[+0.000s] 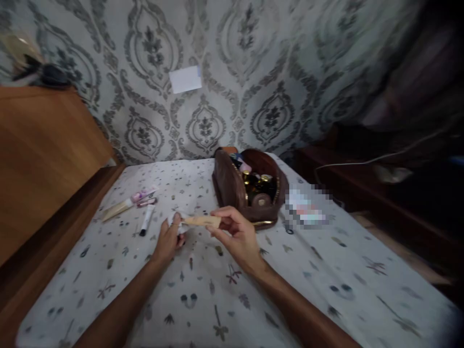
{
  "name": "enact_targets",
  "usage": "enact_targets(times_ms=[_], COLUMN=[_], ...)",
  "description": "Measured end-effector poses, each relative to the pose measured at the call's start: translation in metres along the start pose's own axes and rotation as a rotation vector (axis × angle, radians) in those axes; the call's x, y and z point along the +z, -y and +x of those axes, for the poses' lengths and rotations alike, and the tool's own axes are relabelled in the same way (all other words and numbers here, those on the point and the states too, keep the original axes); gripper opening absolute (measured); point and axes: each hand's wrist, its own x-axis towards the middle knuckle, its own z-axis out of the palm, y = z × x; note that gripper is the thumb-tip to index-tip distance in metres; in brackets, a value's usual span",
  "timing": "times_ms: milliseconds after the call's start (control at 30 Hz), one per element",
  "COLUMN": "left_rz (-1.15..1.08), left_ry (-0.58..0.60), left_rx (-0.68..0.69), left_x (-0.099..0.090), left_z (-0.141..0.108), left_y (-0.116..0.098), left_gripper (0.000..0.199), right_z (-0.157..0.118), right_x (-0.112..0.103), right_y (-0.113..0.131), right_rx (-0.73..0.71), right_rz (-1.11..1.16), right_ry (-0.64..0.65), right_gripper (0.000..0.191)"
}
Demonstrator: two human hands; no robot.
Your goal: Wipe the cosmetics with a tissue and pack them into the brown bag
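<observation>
A beige tube [201,221] lies almost level between the two hands, above the near middle of the patterned cloth [195,299], its wide flat end to the right and its narrow end to the left. The right hand [242,239] pinches the wide end between thumb and fingertips, probably because that flat end gives an easy grip and leaves most of the tube uncovered. The left hand [167,244] has its thumb pressed over a white tissue [170,220] at the narrow end, its fingers curled beneath; the tissue seems to sit between skin and tube, though how much it wraps cannot be told. Just to the right and farther off, a brown bag [228,188] stands with its mouth spread wide, which keeps the gold-capped bottles [266,179] inside within easy reach. Left of the hands, a pale tube [118,210], a purple-and-white tube [143,194], a small dark tube [147,202] and a black-capped white tube [145,220] lie flat and close together, perhaps so that none rolls off or gets in the hands' way.
</observation>
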Motion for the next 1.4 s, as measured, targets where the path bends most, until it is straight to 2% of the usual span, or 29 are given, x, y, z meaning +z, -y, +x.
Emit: enact_targets(times_ms=[133,233,300,367,433,567,667,767,833,900,1033,1133,1233,1300,1400], left_rz=[0.012,0.035,0.125,0.296,0.438,0.646,0.776,0.800,0.883,0.973,1.017,1.024,1.010,0.937,0.746], left_ry=[-0.009,0.018,0.018,0.027,0.053,0.087,0.110,0.107,0.084,0.074,0.065,0.067,0.100,0.213,0.465], left_rx=[0.094,0.190,0.325,0.521,0.666,0.824,0.986,1.151,1.276,1.364,1.392,1.361,1.319,1.237,0.975], left_x=[-0.002,-0.005,-0.008,-0.012,-0.015,-0.014,-0.009,-0.002,0.001,0.002,0.000,-0.003,-0.006,-0.007,-0.008], left_z=[0.001,-0.004,-0.008,-0.009,-0.009,-0.007,-0.011,-0.017,-0.019,-0.018,-0.015,-0.014,-0.015,-0.016,-0.018], left_y=[0.006,0.003,0.000,-0.003,-0.003,0.000,0.005,0.010,0.013,0.014,0.010,0.006,0.004,0.002,-0.002], left_gripper=[0.054,0.042,0.029,0.017,0.015,0.015,0.015,0.015,0.018,0.018,0.019,0.018,0.021,0.021,0.017], right_z=[-0.001,-0.002,-0.002,-0.002,-0.001,-0.001,-0.004,-0.009,-0.010,-0.011,-0.008,-0.005,-0.001,0.000,0.001], right_x=[0.002,0.004,0.005,0.005,0.004,0.003,0.006,0.010,0.012,0.012,0.008,0.004,0.002,0.002,-0.003], right_y=[0.002,0.007,0.011,0.015,0.016,0.013,0.006,-0.002,-0.006,-0.009,-0.008,-0.001,0.009,0.016,0.025], right_rx=[-0.066,-0.053,-0.035,-0.011,0.016,0.043,0.061,-0.033,-0.109,-0.123,-0.025,0.040,0.037,0.051,0.051], right_rz=[-0.081,-0.083,-0.080,-0.069,-0.053,-0.022,-0.036,-0.185,-0.282,-0.305,-0.200,-0.115,-0.072,-0.041,-0.024], right_ry=[-0.023,-0.027,-0.044,-0.056,-0.064,-0.062,0.040,0.116,0.120,0.124,0.125,0.053,-0.019,-0.031,0.040], right_gripper=[0.026,0.031,0.035,0.039,0.040,0.040,0.039,0.044,0.047,0.047,0.044,0.040,0.036,0.030,0.027])
